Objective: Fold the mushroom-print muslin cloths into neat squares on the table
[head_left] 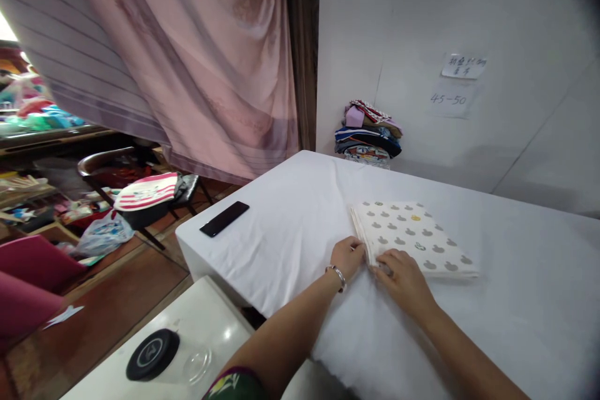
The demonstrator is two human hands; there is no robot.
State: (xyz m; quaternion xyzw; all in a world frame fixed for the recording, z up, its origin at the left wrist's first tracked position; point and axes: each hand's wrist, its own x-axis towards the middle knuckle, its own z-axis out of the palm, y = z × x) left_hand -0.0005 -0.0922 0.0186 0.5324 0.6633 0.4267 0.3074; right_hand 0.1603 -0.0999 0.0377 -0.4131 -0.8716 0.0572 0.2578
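Observation:
A folded white cloth with a grey duck-like print lies flat on the white-covered table. Its layers show along the left and front edges. My left hand, with a bracelet at the wrist, pinches the left edge close to the front corner. At that same corner my right hand has its fingers bent over the cloth, thumb towards the edge. The fingertips of both hands are close together, partly hidden by the hands themselves.
A black phone rests at the table's left. Folded textiles are stacked beyond the far edge, against the wall. At lower left, a white surface bears a round black object. A chair and hanging curtain are further left.

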